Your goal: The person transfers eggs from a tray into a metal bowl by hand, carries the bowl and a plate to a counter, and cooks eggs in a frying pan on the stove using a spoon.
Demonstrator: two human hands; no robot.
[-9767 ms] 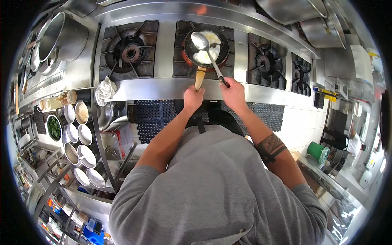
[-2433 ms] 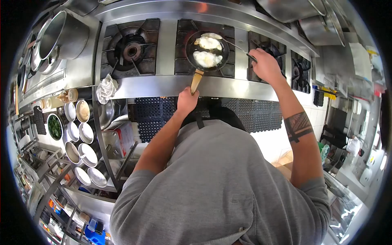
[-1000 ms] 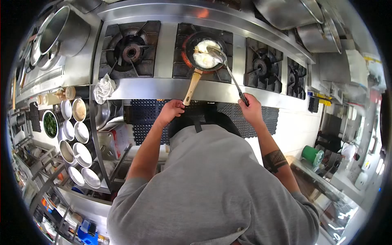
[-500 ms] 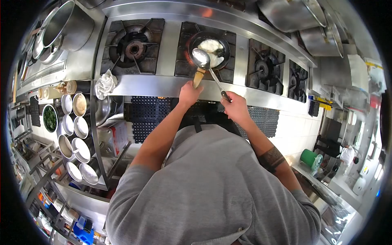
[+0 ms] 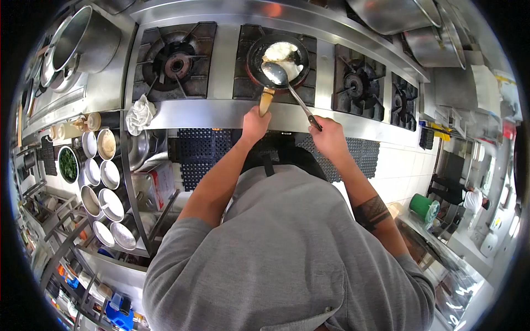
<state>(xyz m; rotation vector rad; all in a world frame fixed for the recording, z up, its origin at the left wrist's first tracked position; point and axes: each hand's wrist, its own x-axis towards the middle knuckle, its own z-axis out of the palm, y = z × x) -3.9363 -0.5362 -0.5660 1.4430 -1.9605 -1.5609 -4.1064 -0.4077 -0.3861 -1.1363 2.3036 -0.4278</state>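
Note:
My left hand point(image 5: 256, 122) is closed around the pale wood-coloured handle point(image 5: 266, 101) of a dark frying pan point(image 5: 255, 58). The pan is over the second burner from the left. In it are white pieces of food point(image 5: 280, 51) with soft edges; their kind is not clear. My right hand point(image 5: 329, 135) grips the dark handle of a large metal spoon point(image 5: 274, 73). The spoon's bowl is over the near part of the pan, beside the white food and partly covering it.
Other burners point(image 5: 178, 65) flank the pan. A crumpled white cloth point(image 5: 141, 115) lies on the stove's front ledge. To the left stand several round containers point(image 5: 110, 204), one with green leaves point(image 5: 68, 164). Large pots point(image 5: 88, 41) sit at the back left. A person point(image 5: 472, 199) is far right.
The spoon's bowl has moved from near the handle joint farther into the pan, toward the white food. The pan has shifted slightly forward and left. My right hand has moved slightly right.

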